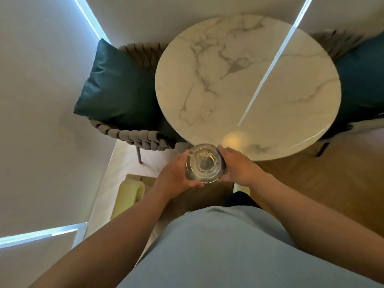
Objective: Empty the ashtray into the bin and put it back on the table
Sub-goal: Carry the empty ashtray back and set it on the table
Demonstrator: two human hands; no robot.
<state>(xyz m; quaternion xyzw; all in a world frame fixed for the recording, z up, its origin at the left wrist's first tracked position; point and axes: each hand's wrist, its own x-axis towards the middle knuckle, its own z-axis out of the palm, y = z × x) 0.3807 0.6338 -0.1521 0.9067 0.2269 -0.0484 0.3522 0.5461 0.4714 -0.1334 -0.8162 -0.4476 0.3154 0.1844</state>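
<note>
A round clear glass ashtray [205, 163] with a little dark ash along its inner far rim is held in the air just in front of the near edge of the round white marble table [247, 84]. My left hand [176, 173] grips its left side and my right hand [239, 167] grips its right side. The ashtray is level and off the table top. No bin can be made out for certain.
A woven chair with a dark teal cushion [118, 86] stands left of the table, and another teal-cushioned chair [361, 80] is at the right. A pale yellow-green object [129, 194] sits on the floor at lower left. Walls close in on the left.
</note>
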